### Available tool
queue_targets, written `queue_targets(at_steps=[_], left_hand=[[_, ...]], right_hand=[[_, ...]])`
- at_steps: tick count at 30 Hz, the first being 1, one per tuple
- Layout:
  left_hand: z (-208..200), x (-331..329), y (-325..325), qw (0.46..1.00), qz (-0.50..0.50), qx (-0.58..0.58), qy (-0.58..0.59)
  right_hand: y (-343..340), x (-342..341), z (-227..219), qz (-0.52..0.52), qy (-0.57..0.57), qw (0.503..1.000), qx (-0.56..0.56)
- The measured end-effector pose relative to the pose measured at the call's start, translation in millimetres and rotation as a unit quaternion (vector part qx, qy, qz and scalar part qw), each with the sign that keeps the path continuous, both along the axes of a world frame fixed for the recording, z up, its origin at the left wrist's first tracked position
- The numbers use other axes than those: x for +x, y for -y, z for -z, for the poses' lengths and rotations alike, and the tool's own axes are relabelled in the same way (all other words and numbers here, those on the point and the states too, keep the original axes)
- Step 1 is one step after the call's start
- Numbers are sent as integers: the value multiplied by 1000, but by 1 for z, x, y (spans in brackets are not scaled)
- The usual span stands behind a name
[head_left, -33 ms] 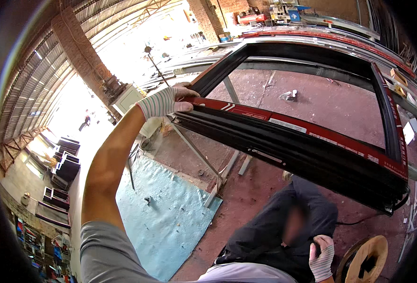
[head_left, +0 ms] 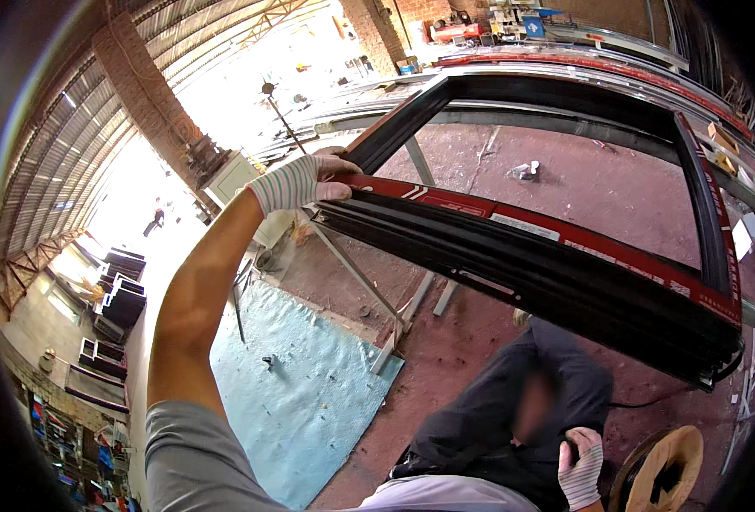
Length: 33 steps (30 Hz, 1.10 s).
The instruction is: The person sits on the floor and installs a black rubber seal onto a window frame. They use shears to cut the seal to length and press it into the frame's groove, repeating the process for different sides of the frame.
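Head cam: left hand [head_left: 296, 184] gripping black frame [head_left: 531, 277] by near left corner, frame spans middle to right. Right hand [head_left: 584, 469] near right, fingers curled, can't tell if holding anything.

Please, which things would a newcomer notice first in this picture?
A large red-and-black frame fills much of the upper right; the gloved left hand grips its near left corner. Below, toward the left, a pale blue sheet covers some reddish floor. A tan reel sits lower right.
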<state>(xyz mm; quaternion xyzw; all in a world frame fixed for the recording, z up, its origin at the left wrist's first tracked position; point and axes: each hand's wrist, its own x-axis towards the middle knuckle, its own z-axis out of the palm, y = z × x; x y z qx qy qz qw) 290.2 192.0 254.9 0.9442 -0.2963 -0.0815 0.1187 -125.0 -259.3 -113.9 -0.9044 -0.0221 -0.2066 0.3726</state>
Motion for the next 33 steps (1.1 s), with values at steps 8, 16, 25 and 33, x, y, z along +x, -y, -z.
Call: queue_targets(at_steps=[8, 16, 25, 33], left_hand=[[8, 3, -6, 998, 4, 21, 56], [10, 3, -45, 977, -40, 35, 206], [10, -4, -22, 993, 33, 7, 114], [6, -2, -17, 996, 58, -1, 75]], right_hand=[[-18, 5, 12, 11, -22, 999, -46], [-18, 5, 13, -1, -6, 999, -47], [-23, 10, 3, 6, -25, 999, -34], [-17, 11, 12, 3, -23, 999, -36]])
